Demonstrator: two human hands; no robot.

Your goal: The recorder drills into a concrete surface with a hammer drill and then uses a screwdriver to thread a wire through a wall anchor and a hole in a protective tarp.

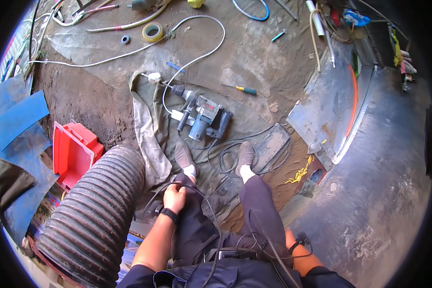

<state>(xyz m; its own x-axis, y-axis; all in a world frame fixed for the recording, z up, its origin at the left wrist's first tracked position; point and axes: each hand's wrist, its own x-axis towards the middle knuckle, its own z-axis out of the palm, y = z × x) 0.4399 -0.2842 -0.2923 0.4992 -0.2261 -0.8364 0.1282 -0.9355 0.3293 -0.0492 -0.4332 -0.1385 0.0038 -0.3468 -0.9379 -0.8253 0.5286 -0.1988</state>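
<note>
My left hand (pixel 174 198) rests on my left knee, back upward and fingers curled in, with nothing visible in them. A dark wristband (pixel 169 215) circles that wrist, and a thin black cable runs past the hand. Only the edge of my right hand (pixel 289 236) shows beside my right thigh; its fingers are hidden. A grey-and-blue rotary hammer drill (pixel 204 115) lies on a crumpled cloth (pixel 149 129) beyond my feet, apart from both hands. Its dark cord (pixel 221 152) lies coiled between my shoes. A screwdriver (pixel 246 90) with a green and yellow handle lies beyond the drill.
A ribbed black pipe (pixel 93 206) and a red plastic box (pixel 74 153) stand at my left. Large dark sheet metal (pixel 369 192) curves along my right, near scattered yellow plugs (pixel 301 170). Farther off lie a tape roll (pixel 152 32), a white cable (pixel 101 63) and a racket (pixel 252 7).
</note>
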